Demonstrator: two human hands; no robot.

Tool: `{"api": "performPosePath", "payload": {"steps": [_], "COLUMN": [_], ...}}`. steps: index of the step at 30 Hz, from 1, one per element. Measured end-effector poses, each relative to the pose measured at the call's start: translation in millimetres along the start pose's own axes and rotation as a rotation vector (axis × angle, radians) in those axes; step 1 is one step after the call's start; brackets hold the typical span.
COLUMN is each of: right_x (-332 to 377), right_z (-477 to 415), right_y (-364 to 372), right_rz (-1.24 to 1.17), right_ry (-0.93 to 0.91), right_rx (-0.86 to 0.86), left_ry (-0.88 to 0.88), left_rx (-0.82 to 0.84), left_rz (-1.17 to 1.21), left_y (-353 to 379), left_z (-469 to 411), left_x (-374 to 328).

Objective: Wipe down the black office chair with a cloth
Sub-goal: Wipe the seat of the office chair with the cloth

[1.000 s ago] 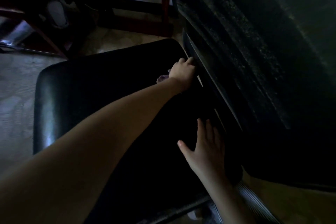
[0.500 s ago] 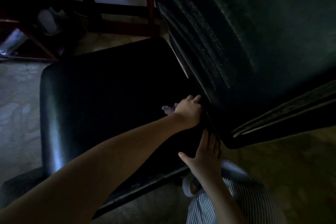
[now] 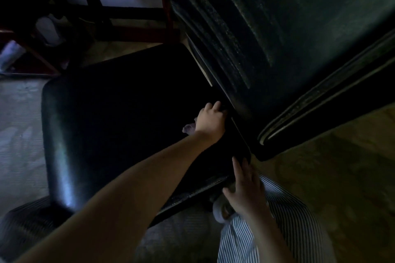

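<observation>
The black office chair's seat [image 3: 111,126] fills the middle of the head view, its backrest [image 3: 288,49] rising at the right. My left hand [image 3: 210,120] reaches across the seat to the gap where seat meets backrest and grips a small pale purple cloth [image 3: 189,128], most of it hidden under the hand. My right hand [image 3: 243,190] lies with straight fingers against the seat's near right corner, fingertips touching the edge.
Dark red wooden furniture legs [image 3: 164,6] stand beyond the chair at the top, with a white wall behind. Pale floor [image 3: 19,134] lies to the left. My striped trouser leg [image 3: 288,220] is at the lower right.
My left hand with the cloth slid along the seat-back gap toward me. My right hand shifted from the seat's surface to its near right corner. The view swung, showing the backrest's side edge.
</observation>
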State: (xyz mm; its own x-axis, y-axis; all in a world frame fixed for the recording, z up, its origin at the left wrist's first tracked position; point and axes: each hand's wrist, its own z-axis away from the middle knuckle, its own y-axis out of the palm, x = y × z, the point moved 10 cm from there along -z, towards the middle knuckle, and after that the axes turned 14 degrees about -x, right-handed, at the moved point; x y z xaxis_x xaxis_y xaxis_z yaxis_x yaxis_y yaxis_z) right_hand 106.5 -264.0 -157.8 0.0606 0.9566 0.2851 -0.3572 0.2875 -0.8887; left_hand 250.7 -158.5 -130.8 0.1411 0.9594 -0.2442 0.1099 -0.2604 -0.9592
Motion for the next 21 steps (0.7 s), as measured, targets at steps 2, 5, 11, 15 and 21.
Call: {"api": "performPosePath", "payload": {"steps": [2,5,11,15,21], "right_x": [-11.2,-18.4,-23.4,-37.4,-40.6], "right_z": [-4.7,-6.8,-2.8,5.9,5.6], "right_y": [0.4,-2.6,-7.6,0.1,-1.4], "right_rz": [-0.016,-0.005,-0.107,-0.072,-0.067], "right_ry": [0.001,-0.005,0.015,0.057,0.051], "right_rx": [-0.011,-0.072,-0.134,-0.079,-0.057], "left_ry": [-0.029,0.073,0.446,0.578,0.52], "left_rx": [-0.019,-0.004,-0.088,-0.121,-0.069], "left_rz": [0.016,0.059,0.254,0.251,0.224], "left_y": [2.4,6.5,-4.3,-9.1,-4.2], "left_z": [8.8,27.4,87.5,110.8,97.2], "left_x": [-9.7,-29.2,-60.1,-51.7,-57.8]}}
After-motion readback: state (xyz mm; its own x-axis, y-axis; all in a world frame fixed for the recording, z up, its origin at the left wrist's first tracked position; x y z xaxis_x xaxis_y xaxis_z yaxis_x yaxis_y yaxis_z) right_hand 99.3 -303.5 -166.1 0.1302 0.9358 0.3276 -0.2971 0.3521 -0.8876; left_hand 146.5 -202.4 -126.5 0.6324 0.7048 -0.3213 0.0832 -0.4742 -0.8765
